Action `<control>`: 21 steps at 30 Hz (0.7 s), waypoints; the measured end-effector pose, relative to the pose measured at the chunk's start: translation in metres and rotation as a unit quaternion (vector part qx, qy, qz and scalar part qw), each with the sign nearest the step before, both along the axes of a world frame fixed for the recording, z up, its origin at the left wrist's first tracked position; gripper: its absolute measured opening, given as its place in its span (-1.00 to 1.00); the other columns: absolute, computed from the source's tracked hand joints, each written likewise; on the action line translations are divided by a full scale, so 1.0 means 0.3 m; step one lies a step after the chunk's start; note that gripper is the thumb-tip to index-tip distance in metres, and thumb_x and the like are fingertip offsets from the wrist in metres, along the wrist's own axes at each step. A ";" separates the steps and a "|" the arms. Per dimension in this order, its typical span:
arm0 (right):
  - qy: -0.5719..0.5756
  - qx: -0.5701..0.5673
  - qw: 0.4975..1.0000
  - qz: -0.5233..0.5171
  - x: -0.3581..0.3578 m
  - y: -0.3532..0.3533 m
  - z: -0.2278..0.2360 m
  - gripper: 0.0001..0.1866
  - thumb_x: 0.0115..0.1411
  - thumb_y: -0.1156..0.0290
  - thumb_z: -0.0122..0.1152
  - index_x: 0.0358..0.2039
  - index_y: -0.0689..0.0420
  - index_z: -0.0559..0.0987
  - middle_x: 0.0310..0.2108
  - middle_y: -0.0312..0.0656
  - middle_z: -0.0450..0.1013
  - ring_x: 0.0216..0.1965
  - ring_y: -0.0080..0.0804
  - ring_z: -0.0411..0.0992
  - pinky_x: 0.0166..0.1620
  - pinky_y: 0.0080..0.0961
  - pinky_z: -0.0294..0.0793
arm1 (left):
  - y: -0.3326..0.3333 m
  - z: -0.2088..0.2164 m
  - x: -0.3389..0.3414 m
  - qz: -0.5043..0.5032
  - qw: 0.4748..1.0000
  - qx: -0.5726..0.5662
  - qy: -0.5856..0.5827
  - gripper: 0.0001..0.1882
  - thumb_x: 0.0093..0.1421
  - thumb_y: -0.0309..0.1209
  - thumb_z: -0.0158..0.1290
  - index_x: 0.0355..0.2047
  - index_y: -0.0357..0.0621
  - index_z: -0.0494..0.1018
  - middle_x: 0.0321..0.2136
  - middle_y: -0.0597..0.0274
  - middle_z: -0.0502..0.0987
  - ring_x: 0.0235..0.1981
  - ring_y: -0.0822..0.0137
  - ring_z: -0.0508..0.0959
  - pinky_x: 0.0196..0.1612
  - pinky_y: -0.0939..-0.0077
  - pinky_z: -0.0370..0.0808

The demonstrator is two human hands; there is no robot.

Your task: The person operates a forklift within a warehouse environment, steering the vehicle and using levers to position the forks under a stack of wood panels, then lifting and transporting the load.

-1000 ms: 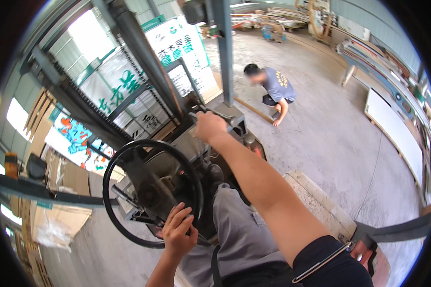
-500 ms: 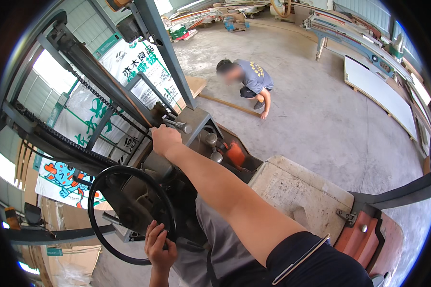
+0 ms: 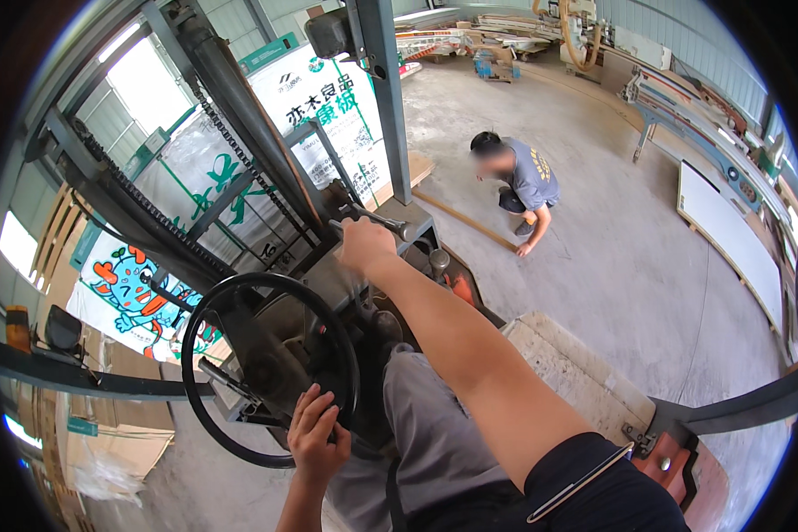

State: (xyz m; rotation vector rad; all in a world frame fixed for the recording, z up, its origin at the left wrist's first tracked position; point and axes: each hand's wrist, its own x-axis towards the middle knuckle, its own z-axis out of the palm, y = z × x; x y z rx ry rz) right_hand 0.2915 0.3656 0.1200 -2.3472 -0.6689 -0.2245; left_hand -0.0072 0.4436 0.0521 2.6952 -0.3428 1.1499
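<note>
My left hand (image 3: 317, 434) rests at the lower right of the black steering wheel (image 3: 192, 390), its fingers curled over the rim and what looks like a dark knob under the thumb. Stretched forward, my right arm reaches the forklift's dashboard, where my right hand (image 3: 368, 246) is closed round a control lever; most of the lever is hidden by the fingers. Right beside that hand a second lever (image 3: 403, 230) ends in a rounded knob. Beyond the wheel rises the dark forklift mast (image 3: 239, 115) with its chains.
Wrapped board stacks (image 3: 284, 115) with printed sheets stand before the mast. Ahead on the right a person (image 3: 523, 177) squats, one hand at the end of a long wooden strip (image 3: 465, 217) on the floor. A panel saw (image 3: 700, 142) and a white board (image 3: 727, 230) lie farther right.
My view has turned left, so the scene sits farther right in the picture. Both hands keep their places on the wheel and the lever. The person still squats by the strip.
</note>
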 end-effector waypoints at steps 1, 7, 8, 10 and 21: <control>0.005 0.003 1.000 0.002 0.019 0.070 0.067 -0.68 0.15 0.42 0.02 -0.06 0.13 0.45 -0.07 0.04 0.39 -0.08 -0.05 0.47 -0.04 -0.28 0.48 | 0.074 0.075 0.016 -0.002 1.000 -0.002 0.001 -0.80 -0.21 -0.66 0.01 -0.48 -0.34 0.50 -0.24 0.02 0.55 -0.03 -0.06 0.51 0.09 0.02 0.40; 0.010 -0.009 1.000 0.000 0.098 0.280 0.155 -0.71 0.14 0.41 0.02 -0.11 0.16 0.46 -0.09 0.05 0.41 -0.08 -0.04 0.48 -0.04 -0.27 0.49 | 0.263 0.184 0.087 -0.010 1.000 -0.015 0.003 -0.80 -0.22 -0.66 0.01 -0.49 -0.38 0.49 -0.25 -0.03 0.56 -0.03 -0.09 0.51 0.08 0.02 0.41; 0.007 -0.014 1.000 -0.003 0.109 0.294 0.161 -0.71 0.13 0.40 0.02 -0.12 0.16 0.46 -0.09 0.05 0.41 -0.08 -0.04 0.48 -0.05 -0.27 0.49 | 0.277 0.194 0.098 -0.015 1.000 -0.019 0.006 -0.80 -0.23 -0.67 0.00 -0.49 -0.41 0.49 -0.26 -0.05 0.56 -0.03 -0.10 0.51 0.08 0.02 0.40; 0.003 -0.023 1.000 -0.006 0.121 0.319 0.171 -0.71 0.13 0.39 0.03 -0.13 0.16 0.47 -0.10 0.05 0.42 -0.08 -0.04 0.48 -0.05 -0.26 0.50 | 0.309 0.201 0.114 -0.021 1.000 -0.017 0.002 -0.79 -0.23 -0.67 0.01 -0.48 -0.40 0.49 -0.26 -0.05 0.56 -0.03 -0.10 0.51 0.08 0.03 0.41; -0.047 -0.045 0.998 -0.018 0.248 0.405 0.148 -0.69 0.11 0.33 -0.02 -0.17 0.16 0.53 -0.19 0.07 0.51 -0.10 -0.01 0.48 -0.03 -0.19 0.48 | 0.364 0.228 0.153 -0.012 0.999 -0.035 0.002 -0.78 -0.21 -0.63 0.06 -0.45 -0.29 0.52 -0.21 0.05 0.56 0.00 0.01 0.51 0.09 0.09 0.43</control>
